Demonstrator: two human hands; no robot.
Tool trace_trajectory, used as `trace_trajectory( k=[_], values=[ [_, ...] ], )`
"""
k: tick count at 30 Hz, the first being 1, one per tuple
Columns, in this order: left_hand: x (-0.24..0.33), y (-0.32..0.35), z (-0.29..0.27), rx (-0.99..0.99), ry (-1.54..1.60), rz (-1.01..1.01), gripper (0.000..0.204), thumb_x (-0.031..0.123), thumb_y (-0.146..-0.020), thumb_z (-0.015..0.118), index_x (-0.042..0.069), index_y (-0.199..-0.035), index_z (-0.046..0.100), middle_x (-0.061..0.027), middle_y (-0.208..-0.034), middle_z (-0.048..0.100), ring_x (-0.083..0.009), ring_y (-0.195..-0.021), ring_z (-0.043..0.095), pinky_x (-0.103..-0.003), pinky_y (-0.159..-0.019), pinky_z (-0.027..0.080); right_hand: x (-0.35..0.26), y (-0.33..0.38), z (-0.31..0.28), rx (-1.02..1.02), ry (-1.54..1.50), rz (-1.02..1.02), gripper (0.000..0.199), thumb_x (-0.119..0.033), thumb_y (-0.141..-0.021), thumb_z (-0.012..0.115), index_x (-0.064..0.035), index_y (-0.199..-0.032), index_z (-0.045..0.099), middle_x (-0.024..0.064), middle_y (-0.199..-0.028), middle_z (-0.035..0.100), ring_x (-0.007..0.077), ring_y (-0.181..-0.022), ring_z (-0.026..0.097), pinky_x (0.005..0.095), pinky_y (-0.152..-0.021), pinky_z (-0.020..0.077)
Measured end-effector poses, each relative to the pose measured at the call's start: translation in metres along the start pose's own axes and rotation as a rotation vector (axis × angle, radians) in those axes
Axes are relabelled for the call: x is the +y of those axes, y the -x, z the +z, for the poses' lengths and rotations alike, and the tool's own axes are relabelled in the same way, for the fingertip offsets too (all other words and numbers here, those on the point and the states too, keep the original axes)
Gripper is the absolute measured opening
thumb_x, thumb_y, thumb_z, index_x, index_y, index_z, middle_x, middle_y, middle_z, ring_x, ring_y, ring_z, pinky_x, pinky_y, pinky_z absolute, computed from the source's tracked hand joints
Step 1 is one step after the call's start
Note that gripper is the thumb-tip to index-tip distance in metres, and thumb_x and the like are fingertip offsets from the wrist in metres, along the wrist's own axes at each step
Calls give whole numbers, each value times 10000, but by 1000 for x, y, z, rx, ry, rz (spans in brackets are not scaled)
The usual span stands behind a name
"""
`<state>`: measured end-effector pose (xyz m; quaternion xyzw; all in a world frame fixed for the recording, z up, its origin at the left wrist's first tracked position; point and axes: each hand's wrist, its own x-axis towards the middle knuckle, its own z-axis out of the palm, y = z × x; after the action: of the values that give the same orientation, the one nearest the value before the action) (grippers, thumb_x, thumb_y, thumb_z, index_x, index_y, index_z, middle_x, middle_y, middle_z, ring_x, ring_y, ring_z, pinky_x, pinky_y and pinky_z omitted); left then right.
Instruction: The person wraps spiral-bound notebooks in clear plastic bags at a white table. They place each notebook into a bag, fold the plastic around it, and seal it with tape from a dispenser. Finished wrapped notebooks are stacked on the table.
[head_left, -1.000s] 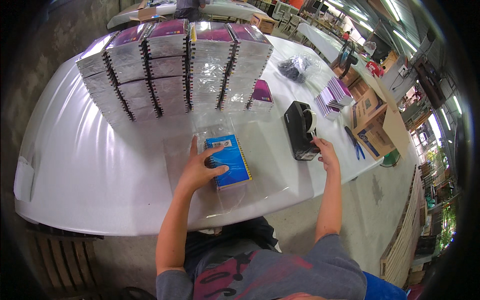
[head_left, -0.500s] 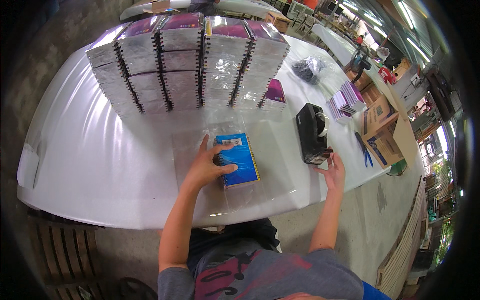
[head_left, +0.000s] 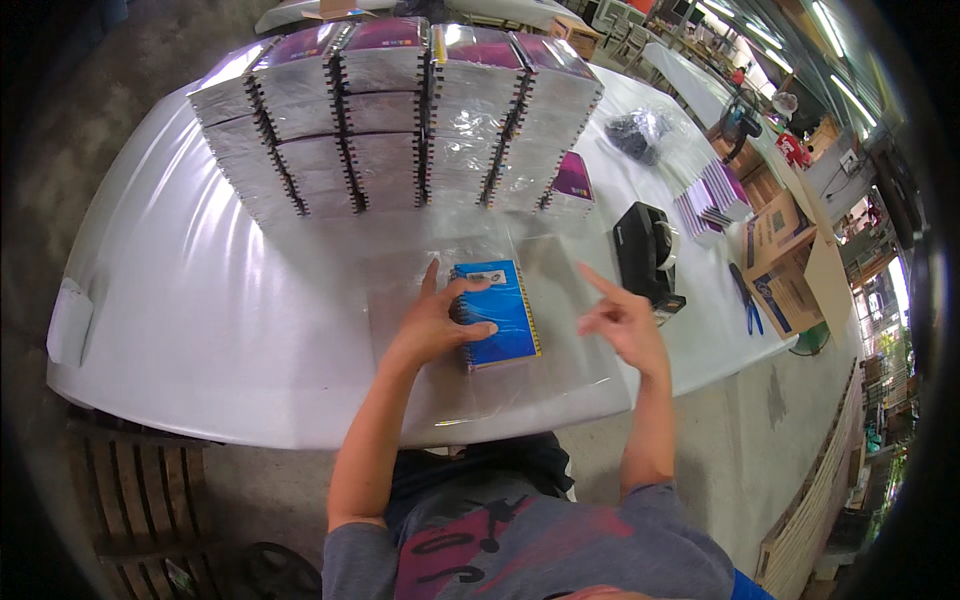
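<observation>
Blue spiral-bound notebook point(head_left: 512, 335) lies on a clear plastic sheet point(head_left: 575, 360) near the front edge of the white-covered bench point(head_left: 200, 340), coil side left. Left hand point(head_left: 432, 322) rests over that coil edge, thumb and fingers spread apart on the cover. Right hand point(head_left: 622, 325) sits between notebook and black tape dispenser point(head_left: 640, 250), index finger extended, other fingers curled; can't tell if anything is pinched there. Behind: wrapped notebook stacks point(head_left: 380, 115) in a row. Right of dispenser: blue-handled pliers point(head_left: 749, 306) just beside an open carton point(head_left: 783, 270).
</observation>
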<state>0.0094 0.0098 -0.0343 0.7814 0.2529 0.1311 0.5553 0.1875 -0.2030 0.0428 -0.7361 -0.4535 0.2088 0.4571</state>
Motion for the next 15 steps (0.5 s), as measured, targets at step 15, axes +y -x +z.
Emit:
trace_trajectory(
  k=[15],
  values=[
    [-4,0,0,-23,-82,32,757,401,-568,842,283,-1257,551,-309,-1482,148,-420,-1334,322,-445,-1048,367,-26,-85,76,-238,822,-85,1060,-494,-663,772,-81,-1459,207,230,-911,662,378,-825,658,456,-738,514]
  ],
)
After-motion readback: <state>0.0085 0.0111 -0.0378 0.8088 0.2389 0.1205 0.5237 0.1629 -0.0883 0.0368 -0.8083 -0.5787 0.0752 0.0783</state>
